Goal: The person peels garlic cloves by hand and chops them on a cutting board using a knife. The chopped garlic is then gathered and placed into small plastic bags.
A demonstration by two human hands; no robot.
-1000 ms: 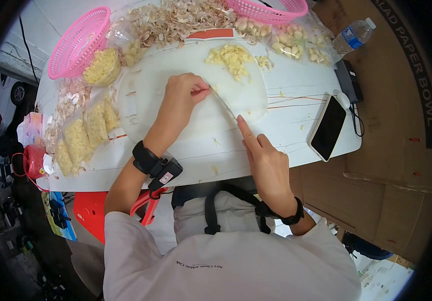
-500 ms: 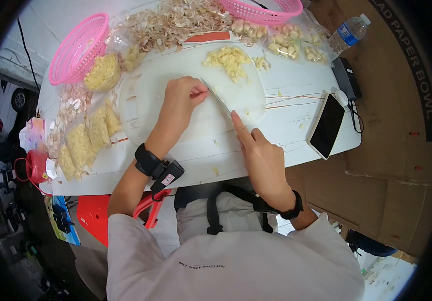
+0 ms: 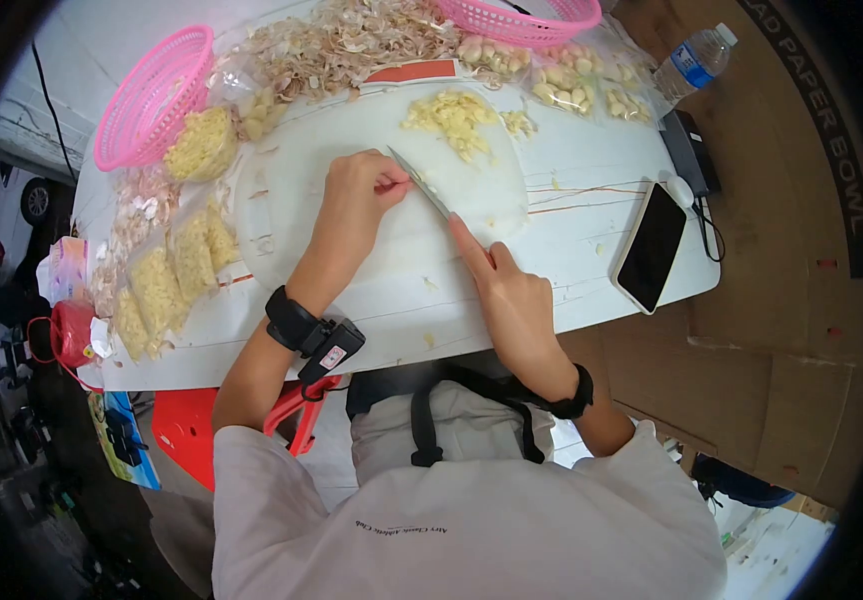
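My right hand (image 3: 513, 300) is closed round the handle of a knife (image 3: 419, 182), its index finger laid along the top. The blade points up and left over a white cutting board (image 3: 311, 140). Beside the blade, the fingers of my left hand (image 3: 366, 180) are pinched together low over the board. Whatever they hold is mostly hidden, with a small pale bit showing near the blade. A pile of sliced garlic (image 3: 456, 120) lies on the far part of the board.
Garlic skins (image 3: 341, 45) heap at the back, between a pink basket (image 3: 156, 100) and another pink basket (image 3: 541, 25). Bags of chopped garlic (image 3: 156, 290) lie left, bags of peeled cloves (image 3: 563, 88) back right. A phone (image 3: 651, 250) and water bottle (image 3: 693, 65) are on the right.
My right hand and the knife have shifted a little left, bringing the blade closer to the left fingertips. The left hand stays nearly in place.
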